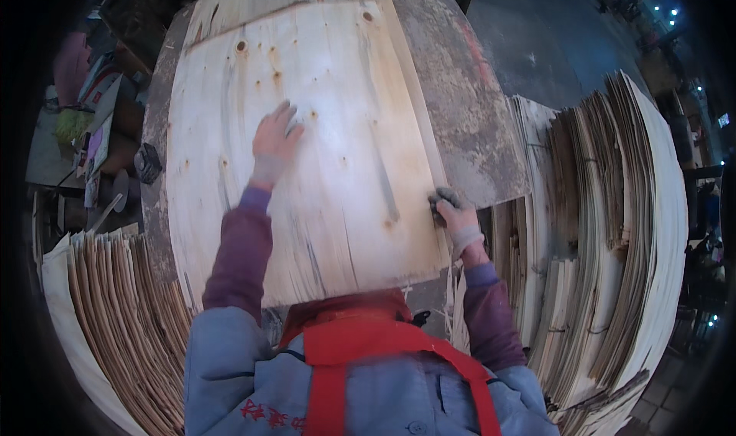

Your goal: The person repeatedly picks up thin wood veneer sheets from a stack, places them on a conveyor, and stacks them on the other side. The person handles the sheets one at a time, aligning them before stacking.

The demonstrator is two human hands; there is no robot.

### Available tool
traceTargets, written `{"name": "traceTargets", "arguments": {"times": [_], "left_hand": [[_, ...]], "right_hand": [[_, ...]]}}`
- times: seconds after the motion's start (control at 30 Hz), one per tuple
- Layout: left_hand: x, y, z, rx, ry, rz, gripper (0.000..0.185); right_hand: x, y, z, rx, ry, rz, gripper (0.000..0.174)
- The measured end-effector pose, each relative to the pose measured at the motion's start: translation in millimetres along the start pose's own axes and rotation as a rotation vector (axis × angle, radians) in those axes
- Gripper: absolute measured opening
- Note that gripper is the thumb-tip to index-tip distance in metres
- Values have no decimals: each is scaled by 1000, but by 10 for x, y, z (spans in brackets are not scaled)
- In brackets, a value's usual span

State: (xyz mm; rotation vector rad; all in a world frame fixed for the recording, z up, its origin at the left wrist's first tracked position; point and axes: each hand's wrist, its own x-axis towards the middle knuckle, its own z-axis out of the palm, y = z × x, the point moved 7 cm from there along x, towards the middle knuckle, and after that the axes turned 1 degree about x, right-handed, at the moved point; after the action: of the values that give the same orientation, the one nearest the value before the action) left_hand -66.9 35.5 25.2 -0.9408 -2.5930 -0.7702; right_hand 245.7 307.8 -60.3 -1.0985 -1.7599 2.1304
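A pale, knotty sheet of wood veneer (322, 166) lies before me. Beneath it, at the far end, shows another veneer sheet (276, 8) with split, ragged patches. My left hand (276, 140), in a thin glove, is over the middle of the top sheet with its palm down and holds nothing; whether it presses on the wood is unclear. At the right edge of the sheet, near its front corner, my right hand (456, 212) has its dark-coated glove fingers curled against the edge. The thumb lies on the near side of that hand.
The veneer lies on a worn, stained board tabletop (460, 108). Upright bundles of veneer (609, 206) stand at the right, some tied. Another veneer stack (121, 309) is at the lower left. A dark block-like object (148, 163) sits by the table's left edge, near cluttered boxes (109, 120).
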Motion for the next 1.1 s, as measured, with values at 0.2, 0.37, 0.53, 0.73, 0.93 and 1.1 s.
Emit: {"name": "traceTargets", "arguments": {"times": [0.2,0.37,0.53,0.73,0.93,1.1], "left_hand": [[-1819,629,-577,-85,0,-26,38],[-2535,1063,-684,-122,-204,-23,58],[-2703,1293,-580,34,-416,24,83],[-2639,1315,-629,166,-425,192,79],[-2399,1350,-831,147,-303,259,71],[-1850,983,-616,187,-336,246,66]], "right_hand": [[158,-31,-5,88,-120,155,32],[118,-271,46,165,-228,141,29],[-101,-801,294,-151,-171,4,53],[-396,-1307,430,45,-182,-98,65],[-229,-1195,184,117,-92,-127,53],[9,-733,13,114,43,-200,37]]}}
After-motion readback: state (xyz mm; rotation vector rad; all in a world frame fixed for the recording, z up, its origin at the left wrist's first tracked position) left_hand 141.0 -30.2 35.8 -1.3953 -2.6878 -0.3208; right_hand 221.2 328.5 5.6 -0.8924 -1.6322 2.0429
